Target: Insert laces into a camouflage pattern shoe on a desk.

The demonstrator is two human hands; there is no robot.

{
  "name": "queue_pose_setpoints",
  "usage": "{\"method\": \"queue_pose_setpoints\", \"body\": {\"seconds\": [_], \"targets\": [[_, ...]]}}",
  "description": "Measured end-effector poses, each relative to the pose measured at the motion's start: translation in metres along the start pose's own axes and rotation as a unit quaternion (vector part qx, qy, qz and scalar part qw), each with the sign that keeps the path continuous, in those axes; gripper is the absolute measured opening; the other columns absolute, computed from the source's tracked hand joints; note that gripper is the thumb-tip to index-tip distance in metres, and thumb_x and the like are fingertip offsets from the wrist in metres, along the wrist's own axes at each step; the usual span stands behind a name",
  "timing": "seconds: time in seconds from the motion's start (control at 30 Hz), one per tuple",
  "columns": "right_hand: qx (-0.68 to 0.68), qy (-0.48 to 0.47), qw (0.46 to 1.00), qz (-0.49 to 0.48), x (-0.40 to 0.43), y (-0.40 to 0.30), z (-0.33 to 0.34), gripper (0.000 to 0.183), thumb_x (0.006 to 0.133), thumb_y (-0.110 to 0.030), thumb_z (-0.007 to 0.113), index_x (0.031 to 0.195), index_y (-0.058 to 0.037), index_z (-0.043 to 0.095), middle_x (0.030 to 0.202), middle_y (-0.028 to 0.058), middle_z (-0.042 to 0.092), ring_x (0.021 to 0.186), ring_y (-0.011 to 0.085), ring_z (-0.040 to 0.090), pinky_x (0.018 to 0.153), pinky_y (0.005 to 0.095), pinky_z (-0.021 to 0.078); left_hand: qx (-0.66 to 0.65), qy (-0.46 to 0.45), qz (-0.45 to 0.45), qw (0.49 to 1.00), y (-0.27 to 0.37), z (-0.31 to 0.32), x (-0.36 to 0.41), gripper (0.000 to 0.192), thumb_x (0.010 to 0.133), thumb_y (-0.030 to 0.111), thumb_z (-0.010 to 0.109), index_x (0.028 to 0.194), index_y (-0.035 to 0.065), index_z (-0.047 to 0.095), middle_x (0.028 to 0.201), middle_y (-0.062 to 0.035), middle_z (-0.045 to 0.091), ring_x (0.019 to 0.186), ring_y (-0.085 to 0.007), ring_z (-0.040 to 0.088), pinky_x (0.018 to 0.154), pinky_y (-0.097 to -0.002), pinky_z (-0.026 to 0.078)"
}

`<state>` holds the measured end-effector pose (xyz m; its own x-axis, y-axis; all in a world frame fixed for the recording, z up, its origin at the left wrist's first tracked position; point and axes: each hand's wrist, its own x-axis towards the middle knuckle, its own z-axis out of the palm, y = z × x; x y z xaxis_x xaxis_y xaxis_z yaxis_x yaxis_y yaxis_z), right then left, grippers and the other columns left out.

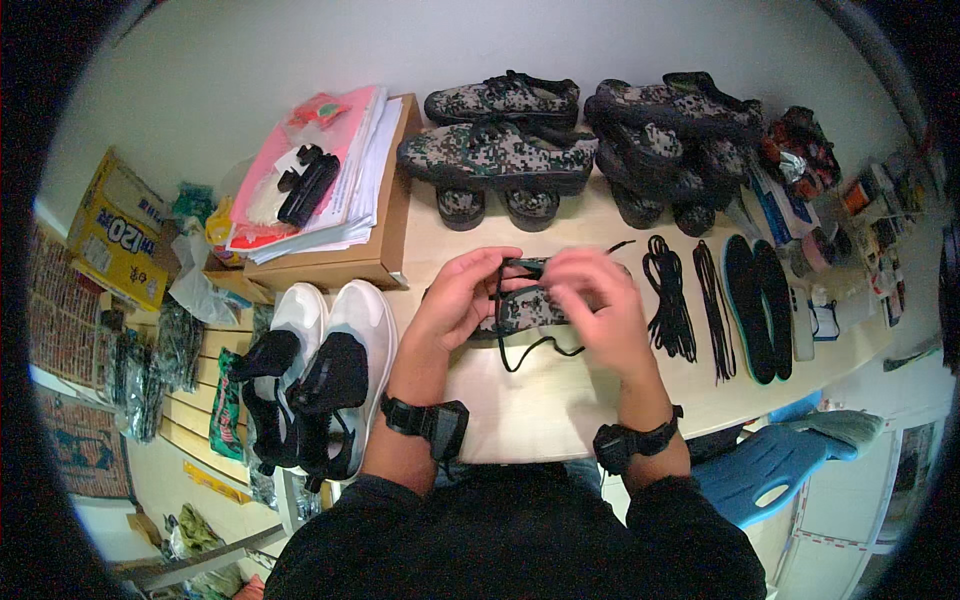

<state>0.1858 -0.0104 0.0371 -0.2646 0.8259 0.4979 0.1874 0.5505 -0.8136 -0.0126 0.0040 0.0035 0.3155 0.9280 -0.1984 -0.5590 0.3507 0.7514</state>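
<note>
A camouflage shoe (525, 311) lies sideways on the pale table in front of me, partly covered by both hands. A black shoelace (536, 345) loops down from it on the near side, and a lace end sticks out past my right hand. My left hand (469, 292) is at the shoe's left part, thumb and fingers around the upright strand of lace. Over the shoe's right part is my right hand (600, 307), blurred by motion; whether its fingers pinch the lace cannot be told. Bundled black laces (670, 300) and a pair of dark insoles (746, 315) lie to the right.
More camouflage shoes (499, 157) are stacked at the back. Papers and a black plastic part sit on a cardboard box (397, 247) at back left. White-and-black sneakers (360, 322) stand at the left edge. A blue plastic chair (772, 472) is at lower right.
</note>
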Motion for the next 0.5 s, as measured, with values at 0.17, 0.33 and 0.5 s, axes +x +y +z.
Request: {"method": "queue_pose_setpoints", "body": {"seconds": [0.17,0.33,0.5], "targets": [[-0.260,0.018,0.965,-0.040,0.003,0.021,-0.017,0.020,0.075,-0.007,0.068,0.095,-0.0020,0.063,0.102,0.0118,0.060,0.091,0.0310,0.059,0.083,0.0377,0.0468,-0.002,-0.001,0.001,1.000,0.001,0.009,-0.001,0.031,0.094,0.017,0.048,0.117,-0.0033,0.052,0.108,-0.0177,0.061,0.095,-0.0289,0.064,0.084,-0.0403,0.054],[-0.227,0.022,0.973,0.021,0.007,0.028,-0.017,0.011,0.078,-0.006,0.064,0.087,-0.0006,0.061,0.094,0.0124,0.062,0.090,0.0308,0.059,0.079,0.0373,0.0468,0.016,0.005,0.004,1.000,0.004,0.008,-0.004,0.033,0.093,0.019,0.049,0.118,-0.0023,0.052,0.108,-0.0175,0.061,0.097,-0.0287,0.063,0.084,-0.0402,0.053],[-0.242,0.020,0.970,0.007,0.006,0.037,-0.021,0.012,0.078,-0.006,0.065,0.087,0.0000,0.060,0.096,0.0125,0.062,0.090,0.0303,0.060,0.079,0.0365,0.0472,0.021,0.004,0.009,1.000,0.002,0.006,-0.002,0.035,0.092,0.021,0.050,0.119,-0.0012,0.051,0.109,-0.0189,0.060,0.097,-0.0290,0.063,0.083,-0.0405,0.053]]}}
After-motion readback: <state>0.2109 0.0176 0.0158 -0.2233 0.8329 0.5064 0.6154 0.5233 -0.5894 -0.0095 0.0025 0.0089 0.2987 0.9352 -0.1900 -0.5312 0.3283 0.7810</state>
